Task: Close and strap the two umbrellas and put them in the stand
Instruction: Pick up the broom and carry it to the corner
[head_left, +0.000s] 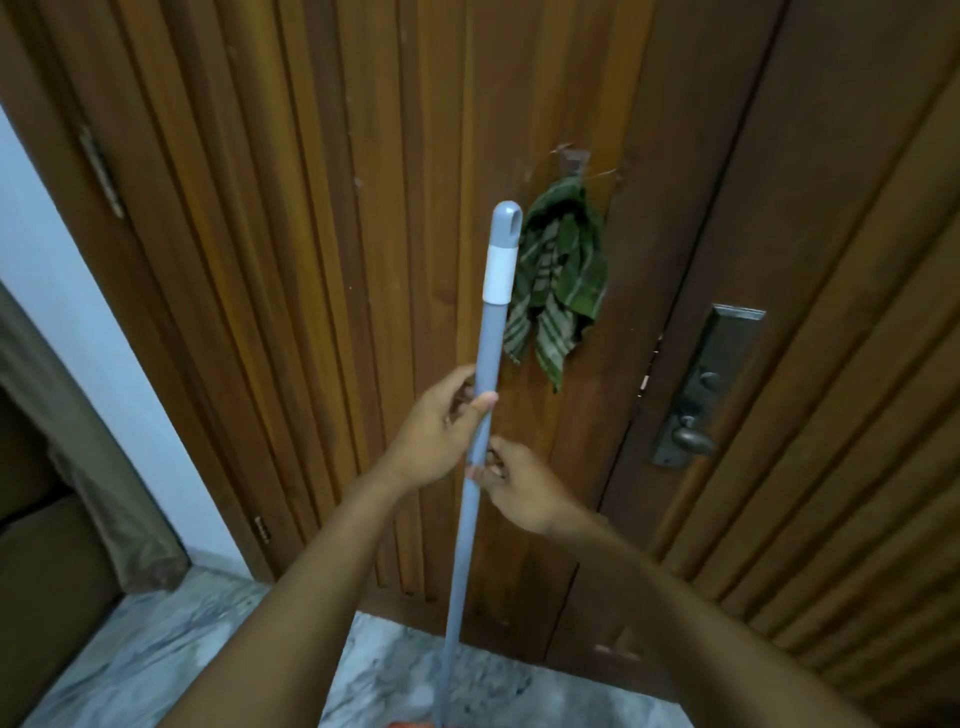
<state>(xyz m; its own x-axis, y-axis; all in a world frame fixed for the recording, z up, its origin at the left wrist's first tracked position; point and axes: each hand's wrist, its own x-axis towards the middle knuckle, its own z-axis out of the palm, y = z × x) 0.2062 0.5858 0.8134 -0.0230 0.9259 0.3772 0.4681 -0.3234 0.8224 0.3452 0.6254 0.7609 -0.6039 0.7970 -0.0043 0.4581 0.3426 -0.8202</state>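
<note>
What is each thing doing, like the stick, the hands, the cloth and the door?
grey pole: nearly upright, held by both hands.
left hand: grips the pole, higher up.
right hand: grips the pole, lower down.
door: looks shut.
green cloth: hangs from a hook on the door.

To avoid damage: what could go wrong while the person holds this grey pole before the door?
1. The grey pole reaches up near the green cloth hanging on the wooden door; a swing might snag it or strike the wood.
2. The left hand and right hand grip mid-shaft, so the long upper end could tip.
</note>
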